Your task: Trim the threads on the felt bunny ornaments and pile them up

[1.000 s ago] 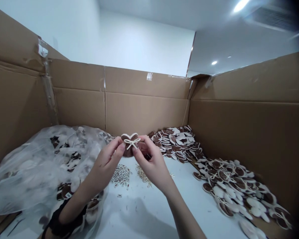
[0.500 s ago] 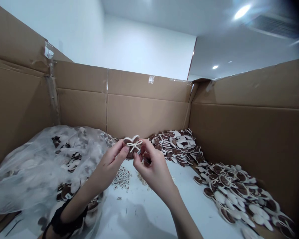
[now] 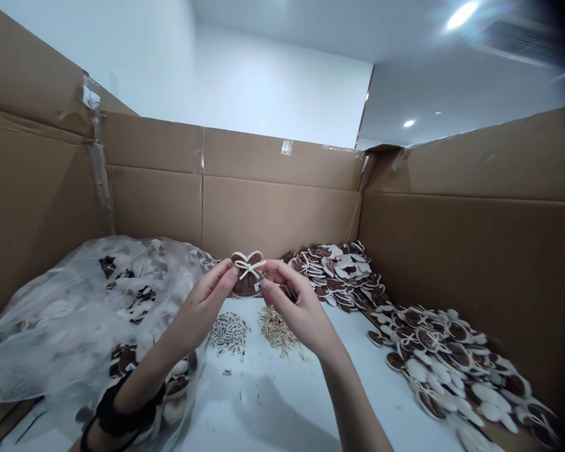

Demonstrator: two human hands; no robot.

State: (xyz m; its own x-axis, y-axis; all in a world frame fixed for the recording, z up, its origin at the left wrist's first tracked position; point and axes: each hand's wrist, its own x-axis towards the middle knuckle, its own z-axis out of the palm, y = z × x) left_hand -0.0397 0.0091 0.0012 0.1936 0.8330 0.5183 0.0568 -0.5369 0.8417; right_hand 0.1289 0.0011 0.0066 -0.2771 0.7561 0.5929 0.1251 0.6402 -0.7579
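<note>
A small brown plush piece (image 3: 248, 285) with a fuzzy white edge, two rounded lobes on top and a cream cord bow is held up in front of me. It looks like a miniature shoe or bunny head; the exact kind is unclear. My left hand (image 3: 211, 292) pinches its left edge between thumb and fingers. On the other side, my right hand (image 3: 294, 301) has thumb and forefinger closed at the right edge, beside a small white tag (image 3: 257, 286). Below on the white table lie a pile of tiny grey-white bits (image 3: 229, 333) and a pile of cream bits (image 3: 275, 328).
Cardboard walls (image 3: 277, 207) enclose the white table (image 3: 263, 402) at the back and sides. A clear plastic bag (image 3: 66, 314) with many similar pieces fills the left. Heaps of brown-and-white plush pieces (image 3: 339, 270) lie at back right and along the right wall (image 3: 442, 351).
The plush piece has turned to face me more squarely, showing its tag and lower part. My right fingers have shifted to its right edge, and the cream pile shows more.
</note>
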